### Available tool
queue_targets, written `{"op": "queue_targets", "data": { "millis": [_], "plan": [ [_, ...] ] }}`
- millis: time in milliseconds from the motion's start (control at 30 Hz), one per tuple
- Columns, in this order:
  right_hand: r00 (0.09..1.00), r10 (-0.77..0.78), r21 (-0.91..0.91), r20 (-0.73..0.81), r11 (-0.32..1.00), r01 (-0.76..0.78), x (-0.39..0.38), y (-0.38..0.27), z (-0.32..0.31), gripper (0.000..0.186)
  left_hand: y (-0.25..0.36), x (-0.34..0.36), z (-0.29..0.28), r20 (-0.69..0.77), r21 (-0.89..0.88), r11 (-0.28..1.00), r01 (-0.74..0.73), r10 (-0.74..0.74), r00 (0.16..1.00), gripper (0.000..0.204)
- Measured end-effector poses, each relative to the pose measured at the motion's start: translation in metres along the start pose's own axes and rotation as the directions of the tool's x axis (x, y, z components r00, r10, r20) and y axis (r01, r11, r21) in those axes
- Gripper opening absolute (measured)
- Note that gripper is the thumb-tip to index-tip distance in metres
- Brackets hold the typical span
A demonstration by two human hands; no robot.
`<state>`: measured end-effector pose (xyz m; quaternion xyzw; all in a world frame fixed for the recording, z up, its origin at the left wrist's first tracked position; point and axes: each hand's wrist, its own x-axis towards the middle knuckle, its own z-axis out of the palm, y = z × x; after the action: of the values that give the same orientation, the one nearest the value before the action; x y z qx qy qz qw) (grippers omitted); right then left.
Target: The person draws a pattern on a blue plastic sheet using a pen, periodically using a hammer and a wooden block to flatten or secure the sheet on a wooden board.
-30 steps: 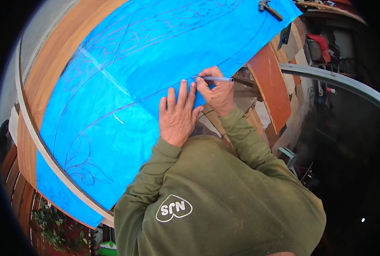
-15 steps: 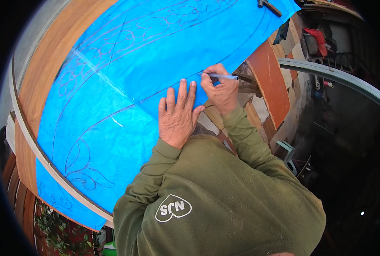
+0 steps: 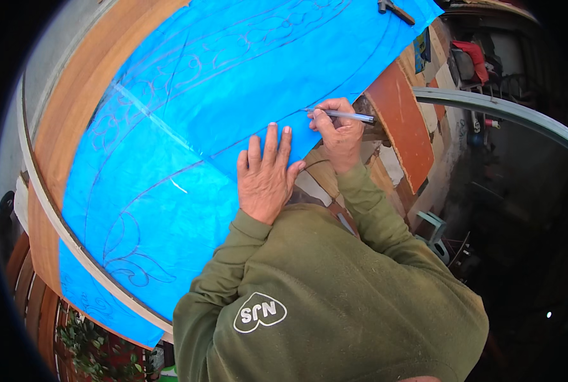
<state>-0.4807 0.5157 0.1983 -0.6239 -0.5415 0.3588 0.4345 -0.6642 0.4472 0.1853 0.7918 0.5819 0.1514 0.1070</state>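
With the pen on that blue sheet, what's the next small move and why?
Probably draw the pen a little further along the curved line near the blue sheet edge. The right hand has its tip at that line, and the left hand lies flat, pinning the sheet.

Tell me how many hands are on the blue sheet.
2: the left hand lies flat on the blue sheet; the right hand, at its edge, holds a pen.
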Motion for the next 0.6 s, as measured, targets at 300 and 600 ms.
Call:
{"op": "queue_targets", "data": {
  "millis": [300,600],
  "plan": [
    [0.984,0.109,0.285,-0.144,0.956,-0.064,-0.026,0.015,-0.017,0.018,-0.004,0.001,-0.021,0.074,-0.146,0.989,-0.027,0.038,0.997,0.082],
    [0.935,0.2,0.422,-0.294,0.905,-0.061,-0.057,0.025,-0.038,0.021,-0.007,0.007,-0.033,0.087,-0.225,0.972,-0.07,0.091,0.992,0.076]
  ]
}}
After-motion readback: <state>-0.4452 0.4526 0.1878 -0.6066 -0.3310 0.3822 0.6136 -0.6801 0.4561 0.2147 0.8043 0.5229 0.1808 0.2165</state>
